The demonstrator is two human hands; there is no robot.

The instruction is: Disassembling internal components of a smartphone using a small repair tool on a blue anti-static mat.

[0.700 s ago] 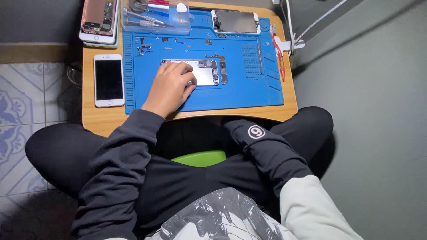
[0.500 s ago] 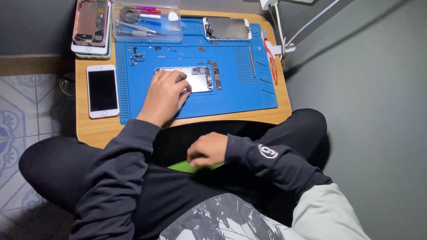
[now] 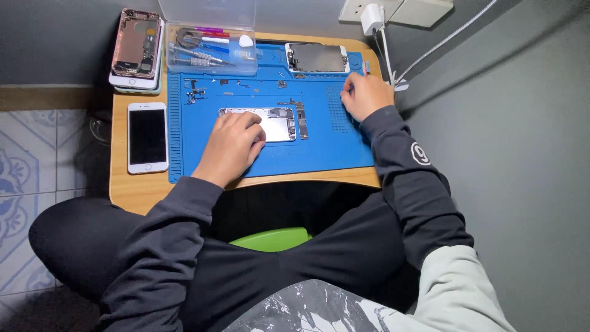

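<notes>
An opened phone body point(image 3: 275, 123) lies in the middle of a blue work mat point(image 3: 319, 147) on a small wooden table point(image 3: 141, 190). My left hand point(image 3: 230, 146) rests flat on the phone body's left half and covers it. My right hand point(image 3: 365, 93) is at the mat's right edge, fingers curled around a thin red-handled tool point(image 3: 367, 66) lying there. A detached screen panel point(image 3: 316, 58) sits at the mat's far edge, just left of my right hand. Small screws and parts point(image 3: 196, 92) are scattered on the mat's far left.
A clear plastic box of tools point(image 3: 209, 52) stands open at the back. A white phone point(image 3: 147, 136) lies left of the mat, and a stack of opened phones point(image 3: 135, 49) sits at the back left corner. A white charger and cable point(image 3: 375, 21) hang at the right wall.
My right hand has come up from my lap to the mat's right edge, onto the red-handled tool. My left hand stays on the phone body. The camera view has tilted down slightly.
</notes>
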